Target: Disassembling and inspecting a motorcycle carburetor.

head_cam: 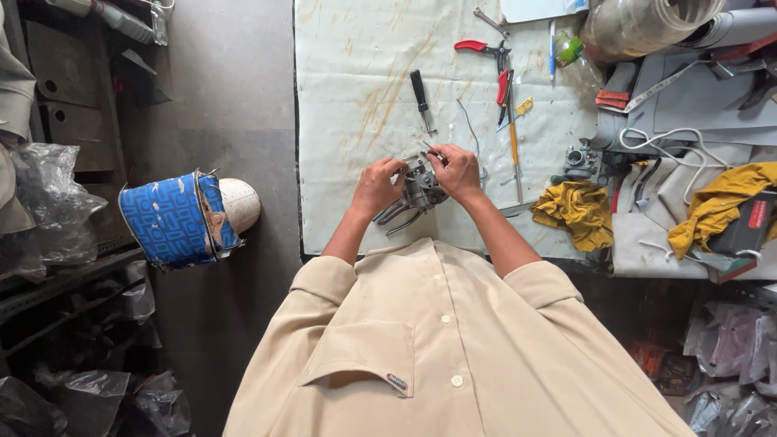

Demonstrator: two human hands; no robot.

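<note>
Far to my left, on the grey floor, sits a stool (pixel 182 218) wrapped in torn blue patterned cover, with crumpled plastic bags (pixel 48 202) beyond it against the dark shelving.

My workbench (pixel 348 121) is laid with a pale, rust-streaked sheet. My left hand (pixel 377 188) is closed around the left side of a small grey metal carburetor (pixel 421 193), fingers curled over its top edge. The carburetor sits between both hands, near the bench's near edge and right in front of my chest; I cannot tell whether it rests on the sheet or is lifted just off it. Thin metal levers stick out from under it toward me. My right hand (pixel 458 172) grips the right side of the same part, thumb and fingertips pinched at its top, where a small slim tool or pin shows; it is too small to name.

Farther away on the sheet lies a black-handled screwdriver (pixel 420 95), and to its right red-handled pliers (pixel 484 48) and a long yellow-handled tool (pixel 513 137). Right of my hands sits a second small carburetor (pixel 579 158), then a crumpled mustard-yellow rag (pixel 576 212), and another yellow cloth (pixel 720 202) at the far right among grey sheets and white cord.
</note>
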